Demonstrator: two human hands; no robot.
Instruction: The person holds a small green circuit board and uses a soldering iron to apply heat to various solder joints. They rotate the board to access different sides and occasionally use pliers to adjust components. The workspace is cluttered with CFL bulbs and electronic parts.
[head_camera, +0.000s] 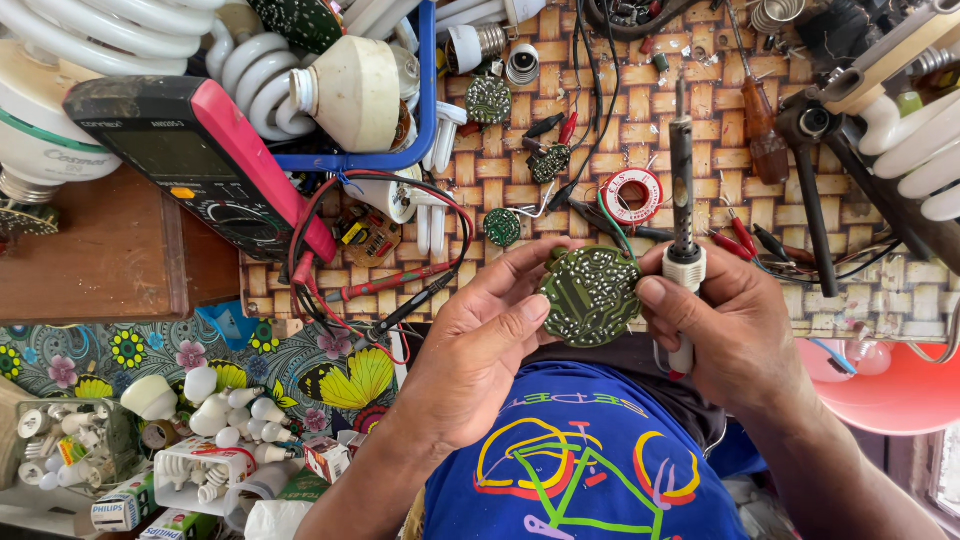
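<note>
The woven table (700, 110) filled the upper part of the view, cluttered with parts. At its left edge lay a black and red multimeter (200, 160), its red and black probe leads (400, 290) trailing toward the person. Beside it a blue basket (428, 100) held white spiral lamp tubes (250, 70) and a lamp base.

The left hand (475, 350) held a round green circuit board (590, 297) over the near edge of the table, solder side up, its fingers (510, 270) clamped on the board's left rim with the thumb pressed on the face. The right hand (740, 335) touched the board's right rim with its thumb, while its fingers were closed around the white handle of a soldering iron (683, 200) that stood just beside the board, tip pointing away from the person.

Farther out on the table, near the iron's shaft, lay a small red and white reel of solder wire (632, 194) and a smaller round green board (502, 227).
</note>
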